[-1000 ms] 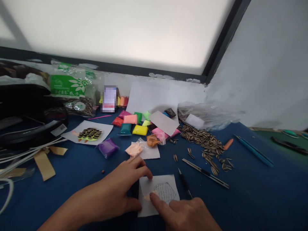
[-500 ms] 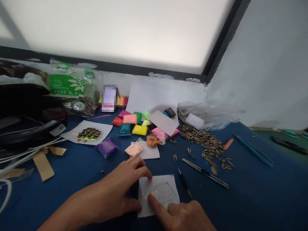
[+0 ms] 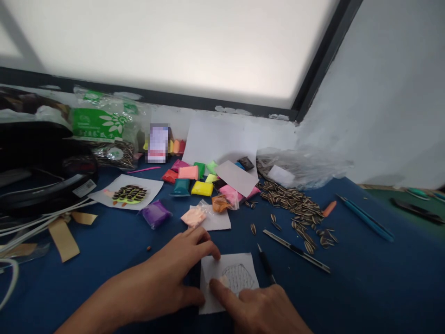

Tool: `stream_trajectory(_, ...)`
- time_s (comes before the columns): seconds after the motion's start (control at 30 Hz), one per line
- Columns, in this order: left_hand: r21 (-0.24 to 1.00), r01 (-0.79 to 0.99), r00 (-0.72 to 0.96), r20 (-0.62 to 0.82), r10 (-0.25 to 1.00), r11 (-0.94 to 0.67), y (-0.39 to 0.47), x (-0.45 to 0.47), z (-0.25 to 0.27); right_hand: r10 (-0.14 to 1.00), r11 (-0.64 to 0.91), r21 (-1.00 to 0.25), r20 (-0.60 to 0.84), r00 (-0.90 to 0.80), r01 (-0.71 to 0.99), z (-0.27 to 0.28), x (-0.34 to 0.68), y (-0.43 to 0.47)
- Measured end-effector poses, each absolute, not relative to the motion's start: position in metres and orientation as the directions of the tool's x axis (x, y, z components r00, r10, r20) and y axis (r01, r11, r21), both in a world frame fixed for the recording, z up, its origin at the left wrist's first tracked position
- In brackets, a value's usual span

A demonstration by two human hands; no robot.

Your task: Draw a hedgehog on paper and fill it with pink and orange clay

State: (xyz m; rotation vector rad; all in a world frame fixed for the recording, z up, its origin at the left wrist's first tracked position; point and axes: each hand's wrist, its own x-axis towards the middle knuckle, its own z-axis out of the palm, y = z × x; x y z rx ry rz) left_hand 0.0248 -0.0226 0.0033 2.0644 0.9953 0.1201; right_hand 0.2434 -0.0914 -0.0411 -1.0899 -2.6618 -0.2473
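Note:
A small white sheet of paper (image 3: 227,304) lies in front of me, with a pencil-drawn oval (image 3: 239,277) filled with rows of short marks. Beside the oval's left end is a flat patch of pale peach clay (image 3: 224,281). My left hand (image 3: 184,264) is spread at the paper's left side, fingertips and thumb on its edge, holding nothing. My right hand (image 3: 259,306) presses its stretched index fingertip onto the clay's left end; its other fingers are curled and partly hidden. A black-gripped pen (image 3: 266,262) lies just right of the paper.
A box cutter (image 3: 297,250), sunflower seeds (image 3: 292,202) and blue tweezers (image 3: 366,220) lie to the right. Behind my hands are coloured clay packets (image 3: 202,188) and an opened peach packet (image 3: 193,216). At left, a seed-covered clay figure (image 3: 130,195) sits on paper near white cables (image 3: 34,222).
My right index fingertip has slid slightly left along the clay, onto its left end. My left hand stays at the paper's edge.

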Motion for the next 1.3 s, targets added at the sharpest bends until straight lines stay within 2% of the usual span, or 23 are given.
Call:
stream_trajectory(0.3, 0.717, 0.604, 0.678, -0.234, 0.697, -0.347, -0.023, 0.024, 0.002, 0.655, 0.682, 0.105, 0.353, -0.668, 0.724, -0.039, 0.246, -0.094)
stream_trajectory(0.8, 0.708, 0.608, 0.679, -0.228, 0.698, -0.36, -0.025, 0.024, 0.004, 0.661, 0.705, 0.191, 0.174, -0.73, 0.684, -0.045, 0.257, -0.101)
stream_trajectory(1.03, 0.704, 0.606, 0.685, -0.227, 0.692, -0.37, -0.024, 0.024, 0.005, 0.67, 0.684, 0.166, 0.243, -0.701, 0.711, -0.03, 0.255, -0.096)
stream_trajectory(1.3, 0.718, 0.6, 0.681, -0.226, 0.696, -0.354, -0.024, 0.023, 0.001, 0.665, 0.705, 0.18, 0.168, -0.728, 0.686, -0.036, 0.256, -0.1)
